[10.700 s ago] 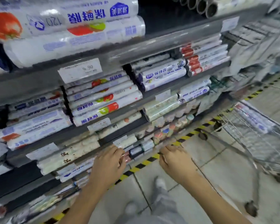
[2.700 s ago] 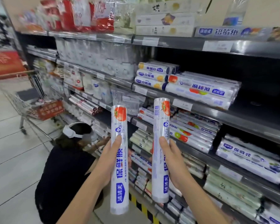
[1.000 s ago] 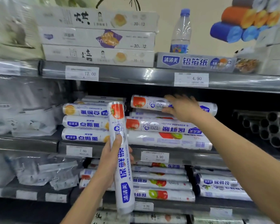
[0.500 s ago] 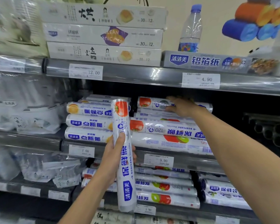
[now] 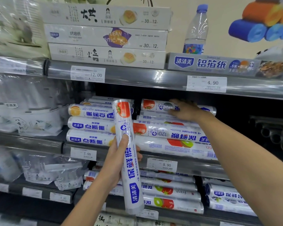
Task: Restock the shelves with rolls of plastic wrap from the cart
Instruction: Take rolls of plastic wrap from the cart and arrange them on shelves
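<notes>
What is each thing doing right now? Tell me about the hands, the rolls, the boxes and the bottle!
Left hand: closed around a roll.
Held roll: upright, in front of the shelf.
Right hand: resting on the top roll.
Top roll: lying flat on the stack.
Stacked rolls: lying flat, piled up.
Boxes: closed, stacked three high.
Water bottle: upright, cap on.

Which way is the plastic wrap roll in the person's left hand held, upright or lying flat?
Upright, slightly tilted. The left hand grips the roll mid-length, tomato end up, in front of the shelf.
</notes>
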A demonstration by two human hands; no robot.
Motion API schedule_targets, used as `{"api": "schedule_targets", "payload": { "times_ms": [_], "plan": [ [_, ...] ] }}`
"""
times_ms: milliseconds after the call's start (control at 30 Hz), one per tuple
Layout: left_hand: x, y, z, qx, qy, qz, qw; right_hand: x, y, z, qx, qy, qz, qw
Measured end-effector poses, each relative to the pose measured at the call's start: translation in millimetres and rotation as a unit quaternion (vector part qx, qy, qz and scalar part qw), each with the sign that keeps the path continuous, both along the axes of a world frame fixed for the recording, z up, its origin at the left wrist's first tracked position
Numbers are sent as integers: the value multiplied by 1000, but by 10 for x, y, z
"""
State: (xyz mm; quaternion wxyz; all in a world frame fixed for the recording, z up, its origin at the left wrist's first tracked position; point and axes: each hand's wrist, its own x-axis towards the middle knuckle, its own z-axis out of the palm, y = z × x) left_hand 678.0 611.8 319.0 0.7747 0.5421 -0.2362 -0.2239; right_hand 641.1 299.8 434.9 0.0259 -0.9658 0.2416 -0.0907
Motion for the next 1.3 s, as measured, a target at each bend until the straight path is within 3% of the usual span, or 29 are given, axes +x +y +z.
{"api": "schedule_targets", "payload": {
  "times_ms": [100,200,300,467,600,767,900,967,1067,1133,1200,1300],
  "plan": [
    [-17,-13,19,-25,1,-12,1000,-71,236,59,-15,-31,11,999],
    [-34,-34,28,-51,8,-25,998,-233,730,-23,-20,-200,73,977],
    [-43,-60,13,-51,-2,-30,998,-592,1406,-305,78,-308,145,937],
    [-118,-64,18,-60,22,-70,995,-983,2060,-790,273,-247,168,914],
    [-169,-136,12,-91,38,-97,990,-987,2087,-876,328,-270,154,892],
    [-207,-187,41,-96,11,-131,987,-1033,2044,-798,328,-287,155,886],
    [-167,-146,119,-12,-154,-105,982,-1146,1943,-532,260,-287,166,907],
    [-100,-143,147,52,-300,-41,952,-1192,1813,-350,191,-269,163,930],
    [108,-220,17,156,-538,80,825,-1192,1562,-94,41,-215,139,966],
    [235,-290,-126,191,-628,116,745,-1129,1398,23,-38,-170,128,976],
    [269,-358,-217,207,-658,129,713,-1036,1256,99,-97,-122,109,982],
    [260,-442,-255,196,-652,163,714,-897,1052,157,-123,-91,83,985]
  ]
}}
